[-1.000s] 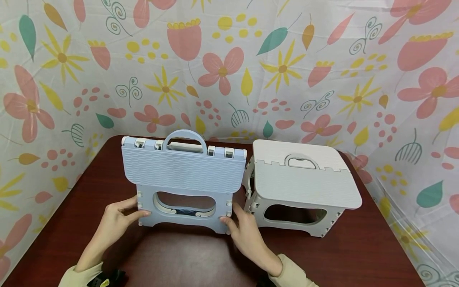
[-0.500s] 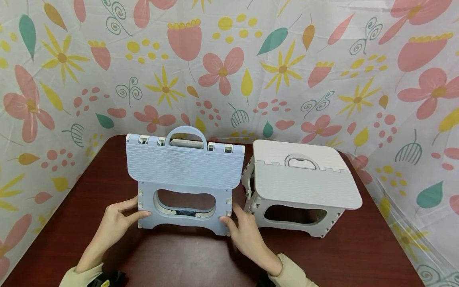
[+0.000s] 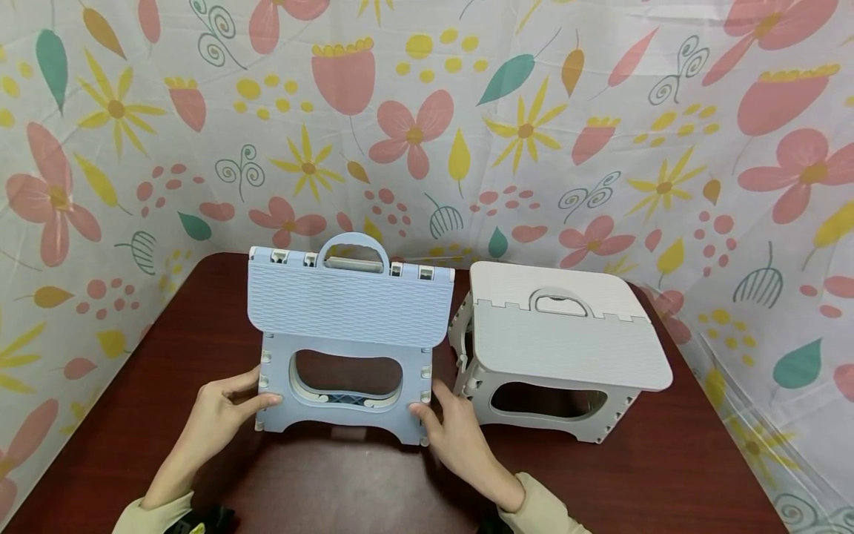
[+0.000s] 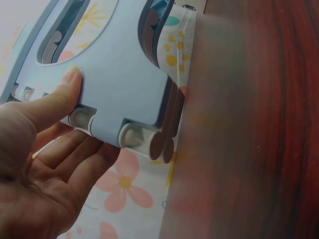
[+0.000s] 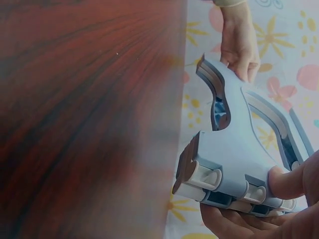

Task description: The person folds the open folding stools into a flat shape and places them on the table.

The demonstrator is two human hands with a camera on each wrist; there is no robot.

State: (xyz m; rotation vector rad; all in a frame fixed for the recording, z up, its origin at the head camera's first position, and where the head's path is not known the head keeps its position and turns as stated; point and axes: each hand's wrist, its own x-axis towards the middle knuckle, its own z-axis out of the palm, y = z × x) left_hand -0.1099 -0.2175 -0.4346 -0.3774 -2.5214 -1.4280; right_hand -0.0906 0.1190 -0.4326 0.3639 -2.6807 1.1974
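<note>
A light blue folding stool (image 3: 350, 304) stands nearly upright in front of me, its legs folded flat and its textured top half hanging down over the front. The arched handle (image 3: 356, 239) points up. My left hand (image 3: 216, 415) grips the lower left side, thumb (image 4: 70, 92) on the front panel and fingers behind. On the opposite side my right hand (image 3: 460, 437) grips the stool the same way, its thumb (image 5: 289, 181) across the panel in the right wrist view. Whether the feet touch the table cannot be told.
Close beside it on the right, a whitish-grey folding stool (image 3: 567, 345) stands unfolded with its top flat. Both are over a dark red wooden table (image 3: 640, 482). A flower-patterned cloth (image 3: 414, 200) hangs behind and around the table.
Within my hands, the blue stool has tipped: its top edge has risen slightly and looks narrower, the left end shifted right, and its feet have come a little nearer. My hands barely moved.
</note>
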